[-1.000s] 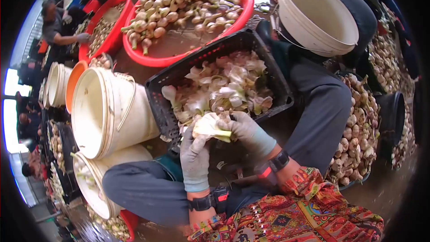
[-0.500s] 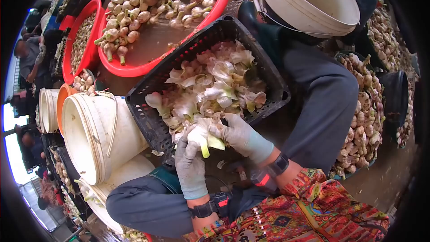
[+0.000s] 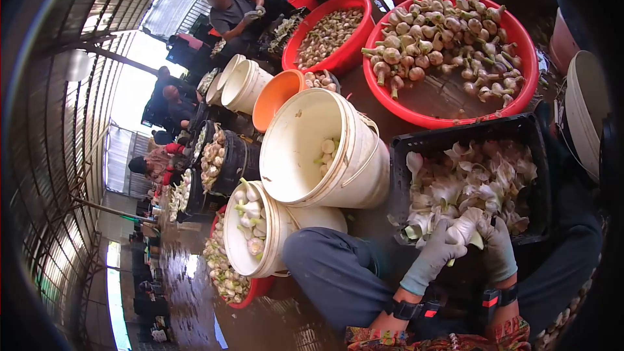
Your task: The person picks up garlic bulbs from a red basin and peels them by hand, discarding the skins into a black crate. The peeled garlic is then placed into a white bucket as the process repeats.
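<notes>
A garlic bulb with pale, loosened skin and a green stem end is held between my gloved hands. My left hand closes round its left side. My right hand grips it from the right, fingers bent. A small dark piece shows at the right fingers, too small to name. Both hands are over the near edge of a black plastic crate. Inside the crate lies a heap of peeled garlic skins.
A red tub of garlic bulbs in murky water stands beyond the crate. On the left are a white bucket with a few bulbs, a tipped white bucket of trimmed garlic and an orange bucket. Several people, including a seated person, are farther off.
The head view has swung left, so the crate and my hands now appear farther right. My hands still hold the garlic bulb over the crate's near edge.
</notes>
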`<action>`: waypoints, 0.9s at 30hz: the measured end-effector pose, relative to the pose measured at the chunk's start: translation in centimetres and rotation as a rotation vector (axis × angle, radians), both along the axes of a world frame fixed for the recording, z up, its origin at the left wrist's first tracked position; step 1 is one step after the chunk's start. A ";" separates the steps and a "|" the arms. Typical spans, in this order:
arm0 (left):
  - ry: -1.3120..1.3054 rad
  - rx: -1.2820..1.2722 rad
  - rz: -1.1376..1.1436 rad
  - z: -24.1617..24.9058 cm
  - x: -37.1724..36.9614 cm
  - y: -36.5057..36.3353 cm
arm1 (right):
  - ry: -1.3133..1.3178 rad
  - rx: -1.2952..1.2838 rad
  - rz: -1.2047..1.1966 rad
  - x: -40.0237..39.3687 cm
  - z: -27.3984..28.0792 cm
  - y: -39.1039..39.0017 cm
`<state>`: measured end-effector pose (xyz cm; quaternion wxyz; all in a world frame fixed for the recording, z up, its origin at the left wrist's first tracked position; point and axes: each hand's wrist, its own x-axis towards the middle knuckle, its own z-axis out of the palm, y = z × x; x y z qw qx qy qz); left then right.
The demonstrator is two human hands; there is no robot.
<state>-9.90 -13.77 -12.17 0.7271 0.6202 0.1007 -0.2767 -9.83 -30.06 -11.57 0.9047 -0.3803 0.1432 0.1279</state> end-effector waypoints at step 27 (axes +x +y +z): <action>-0.033 -0.406 0.404 0.0 -0.6 -2.2 | -0.216 -1.037 -0.048 0.3 0.2 0.9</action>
